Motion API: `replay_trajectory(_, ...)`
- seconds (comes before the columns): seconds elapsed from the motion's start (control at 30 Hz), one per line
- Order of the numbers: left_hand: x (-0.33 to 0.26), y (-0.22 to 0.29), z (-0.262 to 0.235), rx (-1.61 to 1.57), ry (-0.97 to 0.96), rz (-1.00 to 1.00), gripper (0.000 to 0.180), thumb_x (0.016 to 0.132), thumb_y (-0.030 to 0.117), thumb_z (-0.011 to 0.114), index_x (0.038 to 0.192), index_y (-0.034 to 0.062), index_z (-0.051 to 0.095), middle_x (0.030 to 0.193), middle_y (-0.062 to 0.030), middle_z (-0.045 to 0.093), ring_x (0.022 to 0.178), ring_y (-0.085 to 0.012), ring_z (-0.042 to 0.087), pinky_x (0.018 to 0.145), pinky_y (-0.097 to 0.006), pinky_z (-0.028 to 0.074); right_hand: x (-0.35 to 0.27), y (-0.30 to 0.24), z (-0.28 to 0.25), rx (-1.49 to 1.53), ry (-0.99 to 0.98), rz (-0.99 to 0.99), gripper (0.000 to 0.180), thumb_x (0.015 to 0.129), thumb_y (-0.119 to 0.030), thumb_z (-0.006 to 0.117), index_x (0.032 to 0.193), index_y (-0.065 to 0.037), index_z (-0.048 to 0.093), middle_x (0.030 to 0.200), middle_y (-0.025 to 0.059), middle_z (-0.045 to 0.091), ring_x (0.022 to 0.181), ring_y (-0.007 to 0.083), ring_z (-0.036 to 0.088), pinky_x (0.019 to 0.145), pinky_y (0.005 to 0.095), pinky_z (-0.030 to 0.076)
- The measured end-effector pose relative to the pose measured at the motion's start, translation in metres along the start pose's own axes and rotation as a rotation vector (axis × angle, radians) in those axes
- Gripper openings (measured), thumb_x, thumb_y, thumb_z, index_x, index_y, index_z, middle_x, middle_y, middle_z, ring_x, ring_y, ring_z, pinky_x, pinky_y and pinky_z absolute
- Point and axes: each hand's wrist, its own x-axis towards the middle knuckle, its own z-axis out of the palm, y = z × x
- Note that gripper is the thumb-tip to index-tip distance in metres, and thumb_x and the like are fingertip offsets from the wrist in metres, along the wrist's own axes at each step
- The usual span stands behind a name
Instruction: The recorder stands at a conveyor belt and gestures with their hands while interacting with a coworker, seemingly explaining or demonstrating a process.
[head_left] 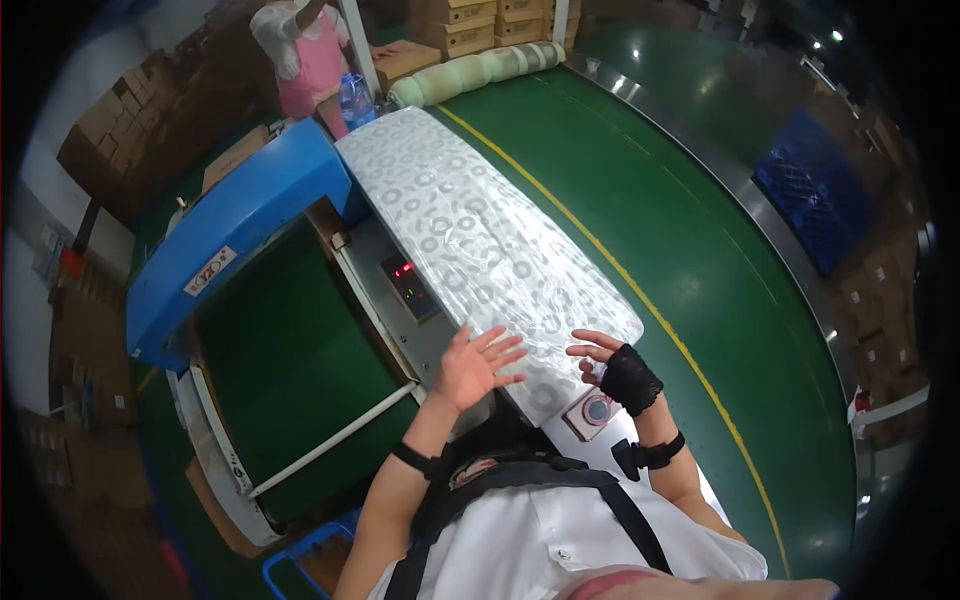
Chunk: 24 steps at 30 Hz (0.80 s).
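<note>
**Plainly, nothing is gripped above the patterned counter (490, 230)**

The left hand (478, 368) is held over the counter's left edge, toward the near end, with its fingers spread wide. The right hand (630, 375), in a black fingerless glove, is held over the near right corner, its fingers loosely parted and partly bent. No object is seen in either. A small camera-like device (592, 413) is placed at the near edge, just beside the right hand.

For this poise to be done well, the wrists would best be kept loose and level, the glossy surface left unsnagged by the straps, the device not knocked, and the left fingers kept off the control panel (410, 288) beyond the left edge.

By the far edge a blue-tinted jug (355, 102) is seen; its fill cannot be told. Farther off, cardboard boxes (467, 38) are stacked, their contents hidden. What is held in the blue basket (290, 552) cannot be made out.
</note>
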Motion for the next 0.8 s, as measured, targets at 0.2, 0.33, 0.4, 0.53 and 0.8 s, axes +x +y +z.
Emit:
replay_trajectory(0.2, 0.029, 0.012, 0.008, -0.259, -0.096, 0.133, 0.077, 0.070, 0.055, 0.042, 0.120, 0.0006, 0.019, 0.121, -0.0223, 0.027, 0.111, -0.0354, 0.028, 0.085, -0.056, 0.025, 0.015, 0.008, -0.012, 0.448, -0.087, -0.064, 0.038, 0.076, -0.009, 0.046, 0.113, -0.004, 0.039, 0.089, 0.0089, 0.053, 0.059, 0.0095, 0.042, 0.051, 0.0216, 0.035)
replay_trajectory(0.33, 0.043, 0.007, -0.013, -0.365, 0.133, 0.089, 0.080, 0.068, 0.056, 0.045, 0.122, 0.0050, 0.016, 0.120, -0.0211, 0.028, 0.111, -0.0345, 0.029, 0.086, -0.055, 0.025, 0.047, 0.045, -0.063, 0.652, 0.200, 0.116, 0.030, 0.076, -0.017, 0.044, 0.102, -0.003, 0.045, 0.086, 0.0053, 0.052, 0.050, 0.0084, 0.037, 0.047, 0.0212, 0.031)
replay_trajectory(0.4, 0.042, 0.015, -0.007, -0.356, 0.154, 0.076, 0.081, 0.067, 0.057, 0.045, 0.123, 0.0062, 0.015, 0.120, -0.0206, 0.028, 0.110, -0.0341, 0.030, 0.086, -0.054, 0.026, 0.054, 0.047, -0.082, 0.765, 0.207, 0.148, 0.023, 0.077, -0.018, 0.044, 0.093, -0.002, 0.048, 0.081, 0.0031, 0.054, 0.048, 0.0067, 0.036, 0.044, 0.0206, 0.029)
replay_trajectory(0.53, 0.023, 0.041, 0.007, -0.374, 0.037, 0.338, 0.087, 0.066, 0.060, 0.043, 0.124, 0.0054, 0.009, 0.121, -0.0199, 0.026, 0.111, -0.0334, 0.029, 0.088, -0.054, 0.024, 0.072, 0.021, -0.094, 1.057, -0.045, 0.029, 0.021, 0.076, -0.017, 0.046, 0.085, 0.001, 0.050, 0.054, -0.0036, 0.041, 0.046, 0.0054, 0.035, 0.042, 0.0204, 0.028)
replay_trajectory(0.8, 0.012, 0.054, -0.009, -0.461, 0.063, 0.497, 0.101, 0.064, 0.065, 0.041, 0.123, -0.0028, -0.004, 0.125, -0.0201, 0.018, 0.115, -0.0321, 0.023, 0.091, -0.051, 0.021, 0.103, 0.025, -0.100, 1.046, 0.305, 0.028, 0.021, 0.078, -0.016, 0.041, 0.084, 0.002, 0.048, 0.051, -0.0041, 0.038, 0.038, 0.0071, 0.031, 0.039, 0.0206, 0.026)
